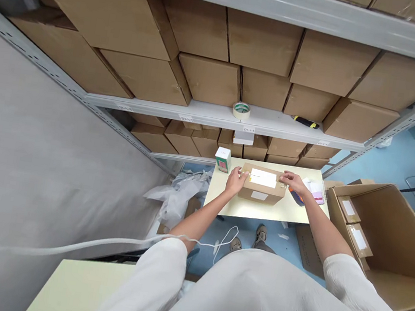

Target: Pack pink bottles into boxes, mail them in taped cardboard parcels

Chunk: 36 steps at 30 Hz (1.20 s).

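Note:
A small cardboard box point(264, 196) with white labels on its top and front side sits on the pale yellow table point(236, 209). My left hand point(236, 179) grips the box's left end, thumb over the top edge. At the opposite end, the fingers of my right hand point(292, 180) are closed on the top right edge, where shiny clear tape shows. Under my right wrist lies a dark blue and orange object point(296, 197), partly covered, perhaps a tape dispenser. A white and green small carton point(223, 160) stands upright beyond my left hand.
Shelves point(205, 115) packed with cardboard boxes rise behind the table, carrying a tape roll point(241, 110) and a yellow-black utility knife point(305, 122). To the right stands a large open carton point(394, 235) containing labelled boxes. A white cable point(112, 241) crosses at left, near plastic wrapping point(181, 196).

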Tool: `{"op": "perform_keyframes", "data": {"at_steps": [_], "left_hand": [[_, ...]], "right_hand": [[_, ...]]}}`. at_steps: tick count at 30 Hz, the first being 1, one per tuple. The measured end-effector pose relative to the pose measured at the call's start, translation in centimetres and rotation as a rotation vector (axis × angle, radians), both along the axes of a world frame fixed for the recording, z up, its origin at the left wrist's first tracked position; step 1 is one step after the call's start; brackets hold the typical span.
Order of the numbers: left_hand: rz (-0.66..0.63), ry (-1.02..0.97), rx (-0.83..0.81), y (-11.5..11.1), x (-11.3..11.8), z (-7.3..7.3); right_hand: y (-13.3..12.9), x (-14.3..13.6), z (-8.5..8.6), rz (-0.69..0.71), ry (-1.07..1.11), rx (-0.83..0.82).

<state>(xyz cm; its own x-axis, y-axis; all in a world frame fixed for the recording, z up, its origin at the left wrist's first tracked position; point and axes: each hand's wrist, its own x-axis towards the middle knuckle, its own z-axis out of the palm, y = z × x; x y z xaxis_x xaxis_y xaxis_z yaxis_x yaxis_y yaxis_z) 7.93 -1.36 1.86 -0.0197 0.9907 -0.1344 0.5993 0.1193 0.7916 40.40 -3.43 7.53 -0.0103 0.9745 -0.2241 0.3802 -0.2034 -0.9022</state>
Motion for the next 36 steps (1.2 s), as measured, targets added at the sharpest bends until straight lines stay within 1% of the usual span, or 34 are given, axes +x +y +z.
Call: {"op": "perform_keyframes", "data": {"at_steps": [2,6,8,10,15,19,21,24,28,32,34,36], "left_hand": [[-0.013,0.019,-0.017,0.2,0.0,-0.2],[-0.078,-0.024,-0.117,0.6,0.0,-0.4],[-0.087,-0.071,-0.156,0.7,0.0,-0.4],[-0.075,-0.104,-0.160,0.8,0.0,-0.4],[-0.072,-0.147,-0.102,1.0,-0.2,-0.6],[-0.102,-0.151,-0.086,0.6,-0.4,-1.6],[-0.107,-0.152,-0.093,0.4,-0.4,-2.3],[-0.071,-0.120,-0.138,0.4,-0.2,-3.4],[-0.054,-0.048,-0.221,0.4,-0.3,-4.4],[-0.051,-0.022,-0.253,0.1,-0.3,-5.4],[-0.036,-0.012,-0.250,0.1,-0.2,-5.9],[-0.013,-0.007,-0.244,0.4,-0.1,-6.3]], "right_hand": [[0.1,-0.3,-0.7,0.039,0.011,0.032],[-0.1,-0.7,-1.8,0.032,-0.017,-0.048],[-0.1,-0.8,-2.0,0.032,-0.056,-0.052],[0.0,-0.9,-2.2,0.034,-0.097,-0.023],[-0.1,-1.5,-2.1,0.012,-0.184,0.053],[-0.3,-1.8,-1.8,-0.005,-0.251,0.072],[-0.4,-1.7,-2.1,0.004,-0.258,0.099],[-0.4,-1.4,-3.4,0.036,-0.217,0.091],[-0.3,-0.9,-6.4,0.052,-0.141,0.043],[0.4,-1.0,-9.1,0.015,-0.048,0.066],[0.9,-1.2,-10.0,-0.009,-0.037,0.078],[1.5,-1.2,-10.5,-0.019,-0.049,0.080]]}}
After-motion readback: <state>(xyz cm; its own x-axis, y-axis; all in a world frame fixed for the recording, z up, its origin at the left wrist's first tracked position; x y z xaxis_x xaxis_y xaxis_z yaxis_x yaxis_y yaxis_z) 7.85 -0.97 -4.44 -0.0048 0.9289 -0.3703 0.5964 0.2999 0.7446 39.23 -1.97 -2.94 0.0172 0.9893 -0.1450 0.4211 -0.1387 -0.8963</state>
